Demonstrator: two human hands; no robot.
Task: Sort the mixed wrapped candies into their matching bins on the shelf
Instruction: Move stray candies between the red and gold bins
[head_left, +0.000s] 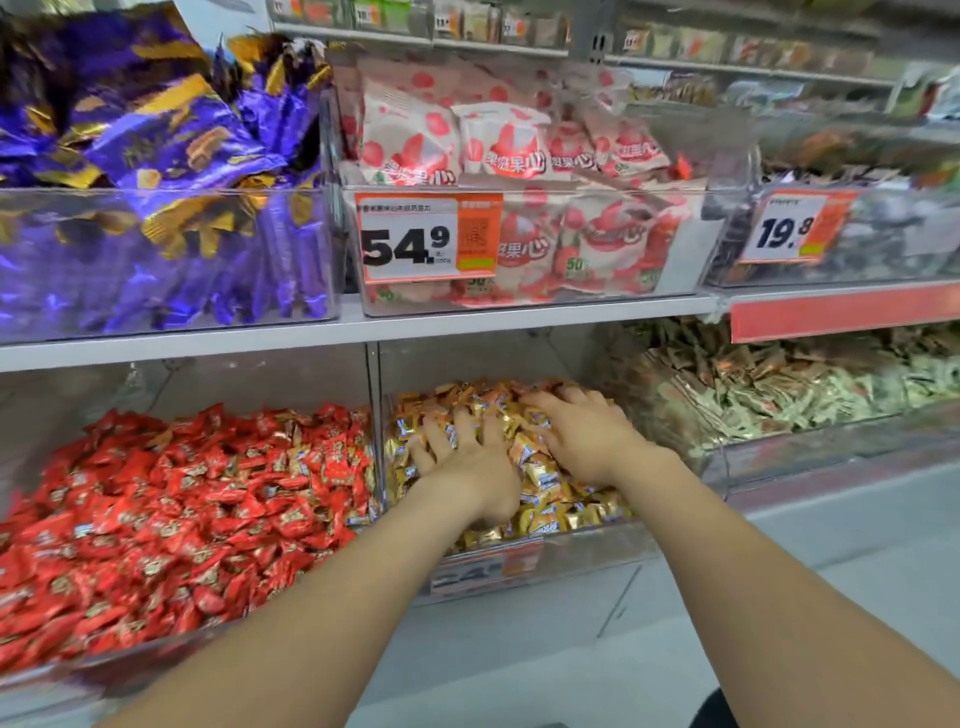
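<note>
Search step: my left hand (462, 460), fingers spread, presses flat on the gold candies (545, 499) in the lower middle bin (576, 564), my right hand (587, 441) curls into the same pile, grip hidden; next, I judge, pinch out any stray wrapper and carry it to its match

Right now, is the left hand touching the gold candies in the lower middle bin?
Touching. The head view shows the left hand spread palm-down on the gold candies, its fingers pressed in among them.
</note>
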